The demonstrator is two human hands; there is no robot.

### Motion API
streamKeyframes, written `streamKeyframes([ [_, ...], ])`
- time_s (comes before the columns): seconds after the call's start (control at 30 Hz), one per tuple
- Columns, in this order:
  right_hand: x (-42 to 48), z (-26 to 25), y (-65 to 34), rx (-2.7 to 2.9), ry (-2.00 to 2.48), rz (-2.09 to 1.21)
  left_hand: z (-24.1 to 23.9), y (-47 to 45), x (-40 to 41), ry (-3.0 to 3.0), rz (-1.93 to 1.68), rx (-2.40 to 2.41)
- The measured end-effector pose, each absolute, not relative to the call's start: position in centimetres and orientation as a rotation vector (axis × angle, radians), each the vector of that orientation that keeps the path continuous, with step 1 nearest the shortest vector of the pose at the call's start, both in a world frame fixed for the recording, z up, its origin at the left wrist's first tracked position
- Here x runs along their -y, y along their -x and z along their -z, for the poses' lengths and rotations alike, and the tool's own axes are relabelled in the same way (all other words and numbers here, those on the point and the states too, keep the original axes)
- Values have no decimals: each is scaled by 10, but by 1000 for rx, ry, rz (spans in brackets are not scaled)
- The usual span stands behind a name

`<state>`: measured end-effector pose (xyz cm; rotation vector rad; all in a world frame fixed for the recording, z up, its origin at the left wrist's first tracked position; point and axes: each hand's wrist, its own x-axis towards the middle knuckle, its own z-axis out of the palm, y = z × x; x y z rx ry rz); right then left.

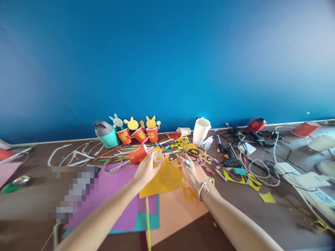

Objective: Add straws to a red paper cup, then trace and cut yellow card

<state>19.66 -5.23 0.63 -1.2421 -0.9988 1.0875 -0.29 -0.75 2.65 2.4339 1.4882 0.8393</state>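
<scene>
My left hand (146, 168) is closed on a small whitish ring that looks like a tape roll (158, 157), over the top left of a yellow paper sheet (153, 184). Several circles are drawn on that sheet. A pen (187, 162) with a teal end lies between the fingers of my right hand (190, 173), by the sheet's right edge. Black-handled scissors (194, 153) lie just beyond the right hand. Beside my left hand a red paper cup (138, 154) rests on its side. Under the yellow sheet are orange paper (172, 212) and purple paper (112, 195).
Red cups with paper animal heads (152, 134) line the wall beside a teal container (106, 134). A white cup (201, 131) stands at the back. Glue guns (231, 158), cables, a power strip (314, 190) and yellow scraps (267, 197) clutter the right. A yellow stick (148, 223) lies in front.
</scene>
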Motion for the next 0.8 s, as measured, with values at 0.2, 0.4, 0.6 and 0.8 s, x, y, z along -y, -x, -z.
streamKeyframes([
  [0.2, 52, -3, -193, 1016, 1269, -1006, -22, -24, 1, -2496, -587, -1471],
  [0.4, 54, -9, -189, 966, 1206, -973, -22, -48, -12, -2548, -563, -1395],
  [0.6, 57, -24, -192, 923, 1179, -977, -27, -33, 15, -2647, -727, -1259],
  [0.8, 50, -16, -198, 1071, 1228, -1094, -16, -15, 50, -2715, -635, -1011],
])
